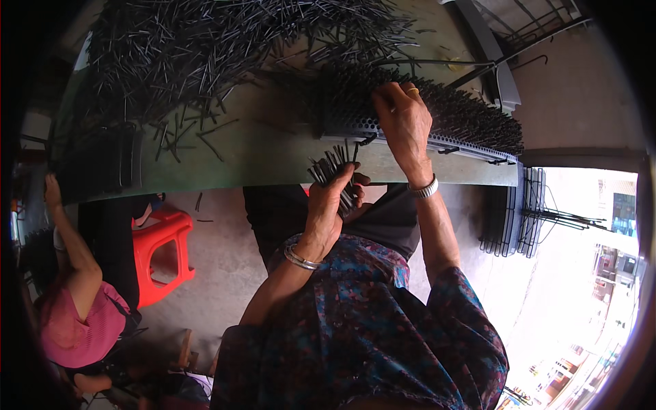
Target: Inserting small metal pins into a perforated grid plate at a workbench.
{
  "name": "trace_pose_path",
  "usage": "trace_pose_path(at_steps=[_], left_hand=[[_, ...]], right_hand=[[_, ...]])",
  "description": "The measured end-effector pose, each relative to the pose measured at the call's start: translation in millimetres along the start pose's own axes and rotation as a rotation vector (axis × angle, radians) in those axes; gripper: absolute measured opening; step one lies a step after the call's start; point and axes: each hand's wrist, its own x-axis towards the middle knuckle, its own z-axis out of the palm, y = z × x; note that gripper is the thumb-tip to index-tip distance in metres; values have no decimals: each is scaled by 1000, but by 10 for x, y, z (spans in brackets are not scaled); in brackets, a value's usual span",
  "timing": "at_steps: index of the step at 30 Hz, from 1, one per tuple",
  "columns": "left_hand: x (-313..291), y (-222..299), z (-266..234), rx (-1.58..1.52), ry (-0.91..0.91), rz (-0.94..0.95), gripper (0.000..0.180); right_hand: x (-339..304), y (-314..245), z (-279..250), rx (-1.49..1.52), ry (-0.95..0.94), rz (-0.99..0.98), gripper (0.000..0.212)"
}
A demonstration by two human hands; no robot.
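My left hand [326,203] is wrapped around a bundle of thin black rods [330,165], held just off the table's near edge with their ends fanned out. Above the perforated rack [471,150], my right hand [406,126] is closed, its fingertips bent down among the upright rods [465,109]. Whatever those fingertips pinch is hidden behind the hand. Black rods fill most of the rack's holes, standing close together, while a strip of bare holes shows along its near side. Small black hooks stick out from the rack's front edge.
Loose black rods lie in a large pile [232,48] across the far left of the table [232,160]. Wire frames [536,212] stand at the right edge. A red stool [162,253] is below left, near another person in a pink top [85,324].
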Motion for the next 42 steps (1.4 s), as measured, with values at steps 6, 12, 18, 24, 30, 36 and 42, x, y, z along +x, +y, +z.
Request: trace_pose_path(at_steps=[6, 12, 18, 24, 30, 36, 42], left_hand=[[-7, -7, 7, -28, 1, 10, 28], [-32, 16, 51, 34, 7, -11, 27], [-82, 101, 114, 79, 52, -17, 25], [-57, 80, 129, 185, 12, 18, 23], [-56, 122, 140, 249, -21, -1, 23], [-11, 99, 112, 208, 8, -63, 27], [69, 64, 34, -27, -35, -84, 32]], right_hand=[[-77, 16, 20, -25, 96, 24, 13], [-176, 34, -12, -34, 94, -7, 18], [-369, -50, -298, 497, -355, 164, 27], [-432, -9, -396, 766, -572, 299, 19], [-468, 6, -373, 880, -538, 389, 18], [-488, 17, -422, 876, -399, 420, 14], [-332, -21, -467, 371, 121, 171, 10]])
